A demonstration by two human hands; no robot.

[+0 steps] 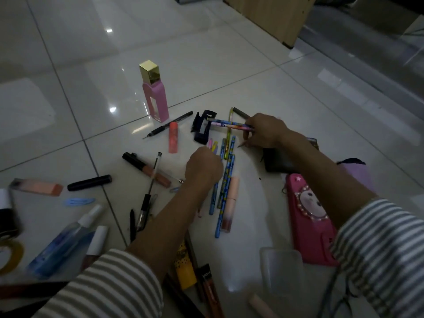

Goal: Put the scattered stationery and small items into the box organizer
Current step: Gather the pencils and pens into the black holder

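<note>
Right hand [266,131] pinches a purple-and-blue patterned pencil [231,123]; left hand [203,166] curls round pink and yellow pencils [214,146].
On glossy white floor tiles [206,76], a pink cat-face pencil case [307,216] lies shut beside the right forearm, contents hidden; blue patterned pencils [226,187] lie just beside the left hand.

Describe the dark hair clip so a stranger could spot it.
Find the tall pink bottle with a gold cap, standing on the tiled floor. Right of its base, past the coral tube, lies the dark claw clip. Unlike its slim neighbours, it is chunky and open-framed.
</note>
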